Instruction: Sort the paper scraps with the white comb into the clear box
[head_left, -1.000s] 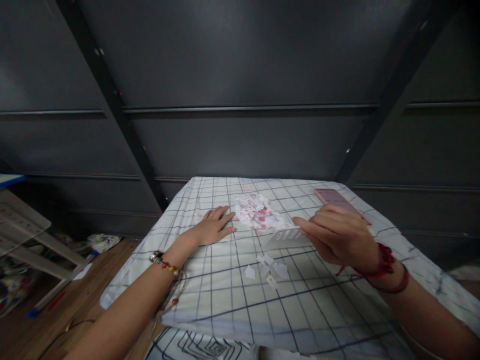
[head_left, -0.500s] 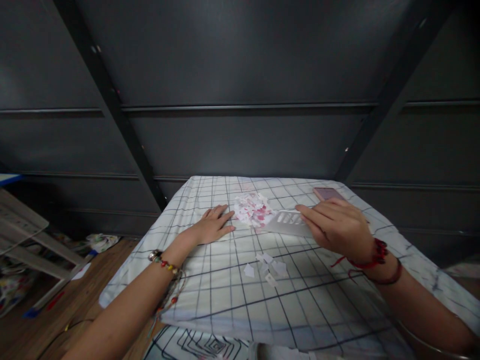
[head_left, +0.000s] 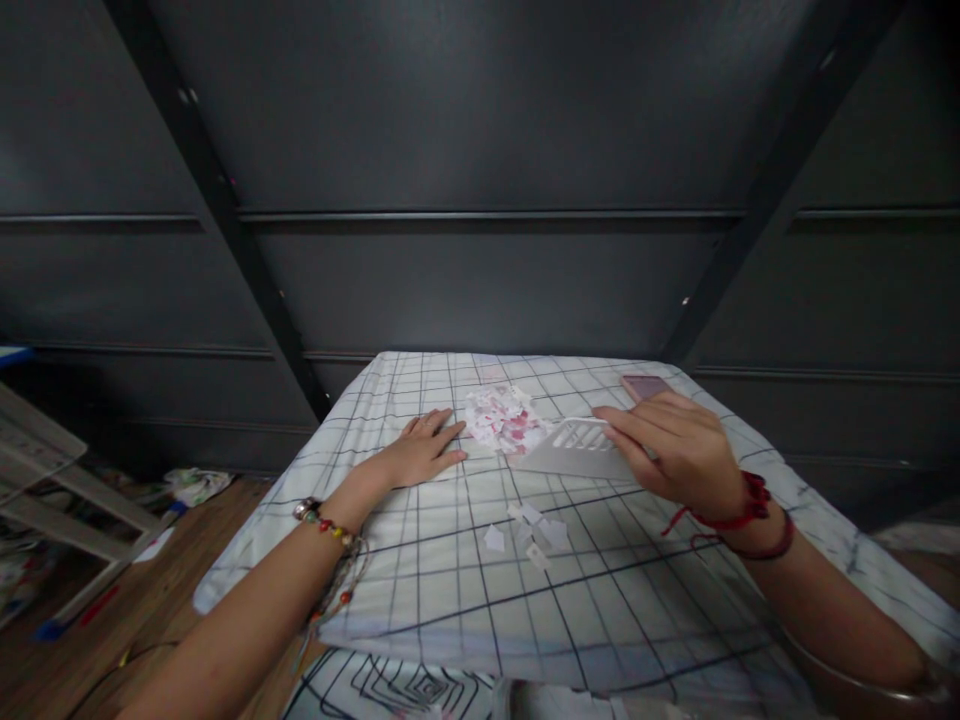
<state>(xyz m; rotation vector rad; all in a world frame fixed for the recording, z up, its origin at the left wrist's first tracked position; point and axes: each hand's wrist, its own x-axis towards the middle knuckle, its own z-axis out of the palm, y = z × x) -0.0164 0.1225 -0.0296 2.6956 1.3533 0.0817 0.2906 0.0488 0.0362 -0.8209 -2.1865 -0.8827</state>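
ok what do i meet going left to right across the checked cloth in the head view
Multicoloured beaded bracelet, left hand, pink-and-white paper scrap pile, white slotted piece, right hand, red bracelets.

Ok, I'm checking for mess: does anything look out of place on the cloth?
A few paper scraps lie loose on the checked cloth, nearer the person, apart from the pile beside the left hand. That gap makes them look stray.
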